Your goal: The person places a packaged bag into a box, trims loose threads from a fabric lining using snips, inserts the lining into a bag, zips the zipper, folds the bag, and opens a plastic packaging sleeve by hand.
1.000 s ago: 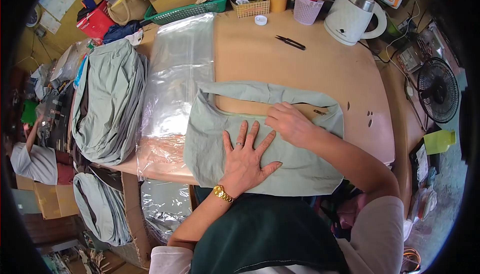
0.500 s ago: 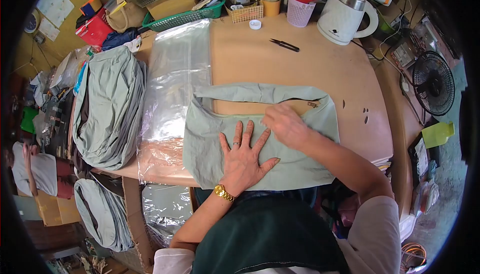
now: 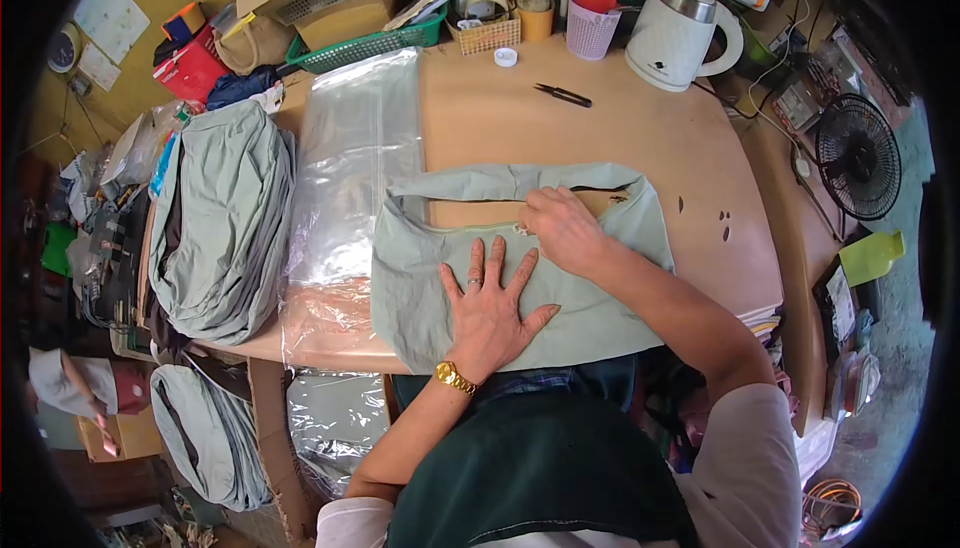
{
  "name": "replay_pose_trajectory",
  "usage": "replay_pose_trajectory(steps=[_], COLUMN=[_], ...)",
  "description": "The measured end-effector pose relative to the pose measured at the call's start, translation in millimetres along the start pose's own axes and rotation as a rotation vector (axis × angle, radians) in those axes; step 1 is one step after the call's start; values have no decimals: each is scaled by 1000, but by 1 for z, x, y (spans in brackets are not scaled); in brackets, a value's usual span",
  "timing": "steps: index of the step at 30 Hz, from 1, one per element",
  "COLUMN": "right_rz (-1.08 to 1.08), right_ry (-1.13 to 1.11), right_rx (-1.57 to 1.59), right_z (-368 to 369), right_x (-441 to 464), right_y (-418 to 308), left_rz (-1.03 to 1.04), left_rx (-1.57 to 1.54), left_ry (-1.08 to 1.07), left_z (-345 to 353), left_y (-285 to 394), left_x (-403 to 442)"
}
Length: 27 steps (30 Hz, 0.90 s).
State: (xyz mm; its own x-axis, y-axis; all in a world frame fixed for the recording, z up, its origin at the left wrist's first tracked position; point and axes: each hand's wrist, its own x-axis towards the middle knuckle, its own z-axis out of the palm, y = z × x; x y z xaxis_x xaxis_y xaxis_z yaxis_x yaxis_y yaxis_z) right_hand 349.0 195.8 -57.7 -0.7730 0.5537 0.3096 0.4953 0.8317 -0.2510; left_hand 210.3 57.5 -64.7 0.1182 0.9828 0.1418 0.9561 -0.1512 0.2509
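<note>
A pale green fabric shoulder bag (image 3: pixel 420 293) lies flat on the table in front of me, its strap curving along the far side. My left hand (image 3: pixel 490 313) presses on the front of the bag with fingers spread and holds nothing. At the upper edge of the bag's body, my right hand (image 3: pixel 565 230) is closed, fingertips pinched together. A small whitish bit shows beside those fingertips, too small to name. Right of that hand, a zipper end (image 3: pixel 618 198) is visible near the base of the strap.
Clear plastic bags (image 3: pixel 360 148) lie left of the bag, beside a stack of similar green bags (image 3: pixel 220 218). Thread snips (image 3: pixel 563 96) and a white kettle (image 3: pixel 672 36) are farther back. A black fan (image 3: pixel 857 156) stands at right. Another person (image 3: pixel 75 383) is at far left.
My right hand has risen slightly toward the strap, and its blur is gone. My left hand stays spread on the bag. The person at far left has changed arm position.
</note>
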Motion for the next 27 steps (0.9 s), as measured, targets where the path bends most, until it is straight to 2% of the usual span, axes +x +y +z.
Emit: replay_pose_trajectory(steps=[3, 5, 9, 11, 15, 17, 21, 23, 27], right_rz=[-36, -86, -17, -23, -129, 23, 22, 197, 202], right_ry=[2, 169, 115, 146, 206, 68, 38, 135, 286], right_rx=[-162, -14, 40, -75, -2, -1, -193, -112, -7], right_z=[1, 13, 2, 0, 12, 6, -6, -10, 18], right_x=[-4, -9, 5, 4, -6, 8, 7, -2, -20], right_y=[-10, -10, 3, -2, -2, 14, 4, 8, 23], left_rz=[6, 4, -7, -2, 3, -7, -20, -14, 3], left_rx=[12, 6, 11, 9, 3, 13, 8, 13, -10], left_ry=[0, 6, 15, 22, 25, 31, 31, 55, 32], left_z=[4, 2, 2, 3, 4, 6, 5, 8, -10], left_y=[-3, -3, -1, -2, -3, -3, -3, -4, 0], left_x=[0, 2, 3, 2, 3, 5, 7, 8, 14])
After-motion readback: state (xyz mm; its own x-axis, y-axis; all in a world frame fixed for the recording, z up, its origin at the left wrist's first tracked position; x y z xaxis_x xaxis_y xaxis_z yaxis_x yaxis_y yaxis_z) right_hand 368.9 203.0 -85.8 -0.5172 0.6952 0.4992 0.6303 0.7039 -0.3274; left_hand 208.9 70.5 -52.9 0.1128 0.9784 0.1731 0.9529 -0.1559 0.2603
